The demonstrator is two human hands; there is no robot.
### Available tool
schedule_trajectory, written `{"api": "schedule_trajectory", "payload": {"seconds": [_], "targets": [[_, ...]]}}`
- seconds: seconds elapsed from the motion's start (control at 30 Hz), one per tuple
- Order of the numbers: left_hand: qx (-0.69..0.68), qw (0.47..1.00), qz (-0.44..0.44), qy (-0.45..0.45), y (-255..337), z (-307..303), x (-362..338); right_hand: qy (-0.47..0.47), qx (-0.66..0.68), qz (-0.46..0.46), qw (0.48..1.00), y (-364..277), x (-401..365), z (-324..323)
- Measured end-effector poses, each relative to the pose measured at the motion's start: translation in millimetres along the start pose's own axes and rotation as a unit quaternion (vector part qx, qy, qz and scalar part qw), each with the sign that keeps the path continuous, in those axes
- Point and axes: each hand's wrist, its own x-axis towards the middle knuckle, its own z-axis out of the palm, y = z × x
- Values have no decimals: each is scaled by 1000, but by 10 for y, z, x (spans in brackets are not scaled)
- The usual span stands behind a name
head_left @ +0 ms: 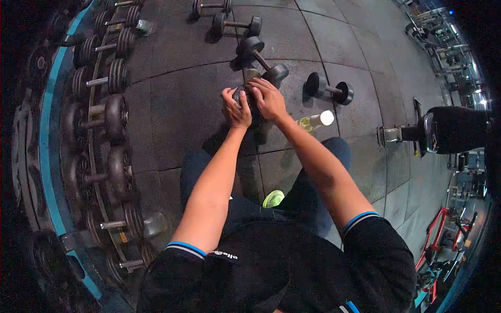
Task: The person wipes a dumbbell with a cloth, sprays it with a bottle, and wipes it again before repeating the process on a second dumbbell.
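Observation:
Both arms reach forward over the dark tiled floor. My left hand [237,109] is curled around the left side of a dark round object [238,95], which looks like a dumbbell head. On its right side rests my right hand [269,100], fingers bent over the top. Just beyond the hands a black dumbbell [265,60] lies slantwise on the floor. A bottle with a white cap [315,120] stands beside my right forearm, and another dumbbell [332,89] lies farther right.
A rack of dumbbells [94,123] runs down the left side. Two more dumbbells [237,24] [212,6] lie at the top. A black padded bench [456,130] is at the right, with a red-framed machine [436,224] below it.

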Motion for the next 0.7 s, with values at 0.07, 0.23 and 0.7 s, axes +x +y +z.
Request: {"api": "schedule_trajectory", "payload": {"seconds": [0.07,0.23,0.7], "targets": [[9,1000,6,-1,-30,18,-23,55,-1,98,994,73,-221,36],[7,1000,1,-3,30,-13,-8,89,-4,65,994,-11,-780,92],[-1,1000,-18,-10,59,-3,17,78,-67,-80,991,-333,-418,-275]]}}
